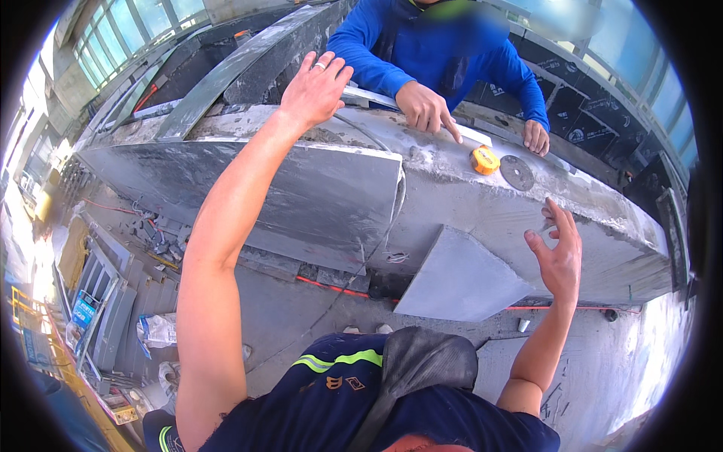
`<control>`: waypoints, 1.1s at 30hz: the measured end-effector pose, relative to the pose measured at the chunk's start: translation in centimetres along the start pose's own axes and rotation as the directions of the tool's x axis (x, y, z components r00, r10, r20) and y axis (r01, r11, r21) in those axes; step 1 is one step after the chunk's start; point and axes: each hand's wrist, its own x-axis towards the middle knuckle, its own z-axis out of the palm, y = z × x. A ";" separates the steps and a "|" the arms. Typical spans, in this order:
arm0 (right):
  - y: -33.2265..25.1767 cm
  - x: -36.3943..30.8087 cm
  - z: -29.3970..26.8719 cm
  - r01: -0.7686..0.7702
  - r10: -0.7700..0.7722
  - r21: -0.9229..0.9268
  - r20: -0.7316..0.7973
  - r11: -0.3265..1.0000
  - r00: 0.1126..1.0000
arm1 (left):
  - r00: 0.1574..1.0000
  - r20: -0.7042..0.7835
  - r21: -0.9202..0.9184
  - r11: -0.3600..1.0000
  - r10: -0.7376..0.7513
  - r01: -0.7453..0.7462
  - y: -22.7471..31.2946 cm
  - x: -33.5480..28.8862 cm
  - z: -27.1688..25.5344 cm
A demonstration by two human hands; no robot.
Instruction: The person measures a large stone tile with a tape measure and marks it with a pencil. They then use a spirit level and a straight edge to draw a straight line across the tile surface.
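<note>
My left hand [315,89], with a ring on one finger, is raised at the far side over the top of a low concrete wall [602,211]. Its fingers are stretched out and hold nothing that I can see. Below it, a large grey slab [248,188] covers the wall's near face. At the right, my right hand [557,248] hovers by the wall's edge, empty, thumb and fingers apart. Closest to it on the wall top are a round grey cutting disc [517,172] and a yellow tape measure [484,160].
Across the wall, a person in a blue sleeve [369,53] points at a pale flat strip [474,134]. A loose grey panel [461,279] leans against the wall's near side. A cable [399,203] hangs over the slab. Bags [157,330] and rubble [169,242] lie at left.
</note>
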 end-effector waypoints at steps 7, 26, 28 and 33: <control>0.8 -3.5 -2.0 -0.061 0.058 -0.029 -0.120 0.998 0.991 | 0.938 0.128 -0.119 0.944 0.321 -0.307 1.6 1.9 6.2; 2.0 -0.3 3.2 0.097 -0.107 0.517 -0.012 0.850 0.994 | 0.765 -0.628 -0.070 0.989 -0.146 0.131 -1.8 -6.2 -3.5; -0.3 1.3 5.6 0.160 -0.275 0.689 0.059 0.707 0.960 | 0.707 -0.659 -0.143 0.966 -0.257 0.217 2.0 -9.2 -6.0; -11.4 3.7 12.2 0.086 -0.582 0.992 -0.017 0.092 0.813 | 0.721 -0.608 -0.163 0.941 -0.334 0.298 12.9 -16.2 -11.5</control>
